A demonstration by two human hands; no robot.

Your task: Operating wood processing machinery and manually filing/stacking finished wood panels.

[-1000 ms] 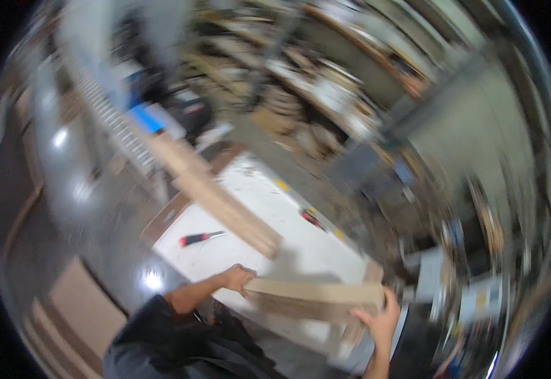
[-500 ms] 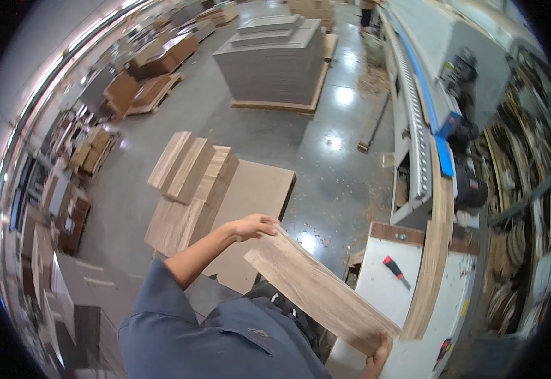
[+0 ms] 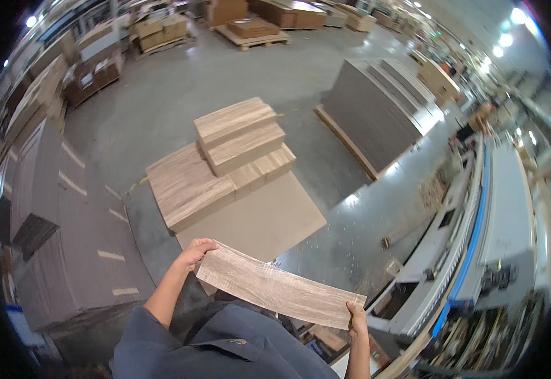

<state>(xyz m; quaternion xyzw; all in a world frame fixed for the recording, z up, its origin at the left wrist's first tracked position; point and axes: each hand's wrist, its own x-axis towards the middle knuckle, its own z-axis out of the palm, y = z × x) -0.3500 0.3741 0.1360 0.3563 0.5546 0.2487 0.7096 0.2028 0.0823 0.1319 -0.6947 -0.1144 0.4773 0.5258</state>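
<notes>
Stretched between both hands in front of my body is a long wood-grain board (image 3: 281, 285), its broad face turned up toward me. My left hand (image 3: 198, 251) grips its left end, fingers over the corner. At the other end my right hand (image 3: 356, 318) is closed round the right edge, thumb on the upper face. Just beyond the board, a flat tan sheet (image 3: 272, 218) lies on the floor. Stacks of similar wood-grain boards (image 3: 221, 189) rest on its far left part, piled in uneven steps.
A long machine (image 3: 458, 252) with a blue strip runs along the right. Grey panels are stacked on a pallet (image 3: 370, 114) at the far right. Dark panel stacks (image 3: 79, 234) stand close on the left. A person (image 3: 474, 123) is at the machine's far end.
My view and body have turned left, away from the white worktable and toward the board stacks. The board has swung along with me, still held at both ends.
</notes>
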